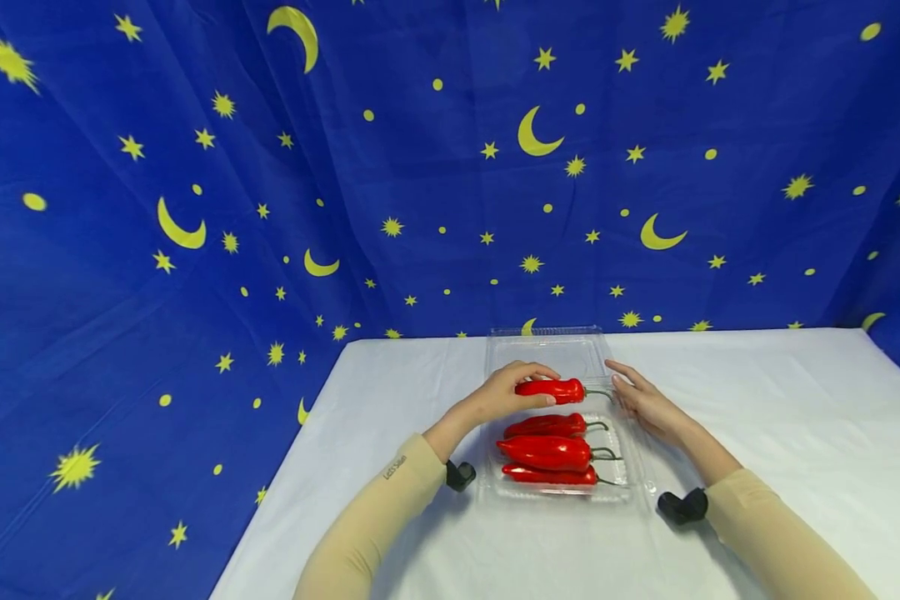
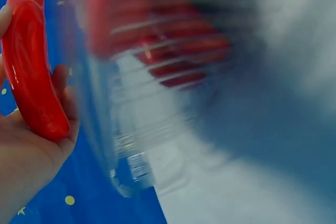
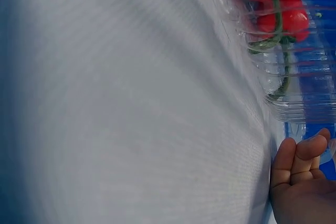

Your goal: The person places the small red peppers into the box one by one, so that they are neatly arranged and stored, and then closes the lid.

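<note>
My left hand grips a long red pepper with a green stem, fingers over its far side and thumb on the near side. In the left wrist view the held pepper lies across the palm. It is over the back of a clear plastic clamshell box, whose lid is folded open behind. Three more red peppers lie side by side in the box, stems to the right. Beside the box's back right corner is my right hand, fingers extended and holding nothing. Whether it touches the plastic I cannot tell.
A white cloth covers the table under the box. Behind and to the left hangs a blue curtain with yellow moons and stars. Black wrist camera mounts sit at both sleeve ends.
</note>
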A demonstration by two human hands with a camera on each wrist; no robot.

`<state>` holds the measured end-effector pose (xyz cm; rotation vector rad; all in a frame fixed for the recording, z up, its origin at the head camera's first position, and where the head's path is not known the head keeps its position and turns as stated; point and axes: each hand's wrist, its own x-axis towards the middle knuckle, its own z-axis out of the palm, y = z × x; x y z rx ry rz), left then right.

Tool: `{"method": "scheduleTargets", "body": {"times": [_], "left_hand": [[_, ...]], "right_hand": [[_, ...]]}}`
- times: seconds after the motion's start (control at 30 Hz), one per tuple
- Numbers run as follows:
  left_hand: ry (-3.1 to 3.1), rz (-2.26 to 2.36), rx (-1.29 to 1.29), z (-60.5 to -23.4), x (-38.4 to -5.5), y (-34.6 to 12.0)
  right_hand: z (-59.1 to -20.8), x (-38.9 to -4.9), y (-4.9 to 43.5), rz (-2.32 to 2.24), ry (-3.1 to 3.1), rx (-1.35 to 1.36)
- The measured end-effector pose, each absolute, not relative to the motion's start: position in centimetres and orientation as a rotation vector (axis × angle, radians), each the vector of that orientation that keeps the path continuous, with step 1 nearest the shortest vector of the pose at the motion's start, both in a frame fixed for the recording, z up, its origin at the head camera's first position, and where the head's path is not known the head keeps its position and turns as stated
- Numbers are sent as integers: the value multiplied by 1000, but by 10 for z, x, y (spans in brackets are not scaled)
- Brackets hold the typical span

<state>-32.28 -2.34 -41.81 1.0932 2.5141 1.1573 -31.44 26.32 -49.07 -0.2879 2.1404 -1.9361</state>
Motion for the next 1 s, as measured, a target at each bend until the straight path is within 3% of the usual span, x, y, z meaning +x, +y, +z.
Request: {"method": "scheduleTargets", "body": {"times": [0.43, 1.0], "left_hand": [[2523, 995, 1181, -442, -313, -18], [2515, 937, 1194, -442, -312, -17]], "right_hand": [[-489, -312, 261, -1930, 2144, -290], [-489, -316, 263, -1900, 2175, -274]]}}
